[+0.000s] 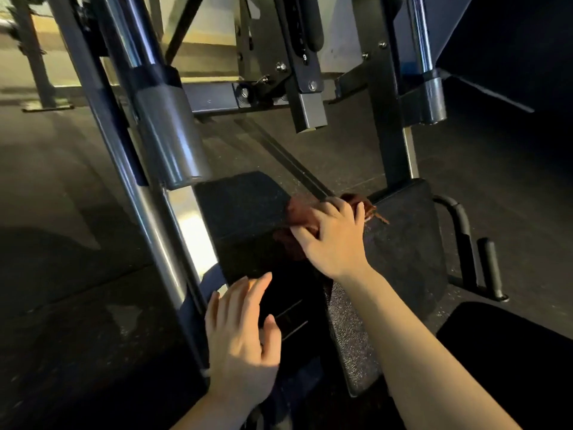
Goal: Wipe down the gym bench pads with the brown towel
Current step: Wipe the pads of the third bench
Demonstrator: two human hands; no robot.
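Midway, apparently: the right hand presses the bunched brown towel onto the far pad; the open left hand rests nearer, where wiping seemingly remains.

A gym floor, dimly lit. Dark speckled rubber flooring is laid throughout. A weight machine fills the view: chromed guide rods with steel sleeves at left and far right, a bolted black steel frame, textured black pads near centre, a foam-gripped handle at right. Another rack foot is seen far left.
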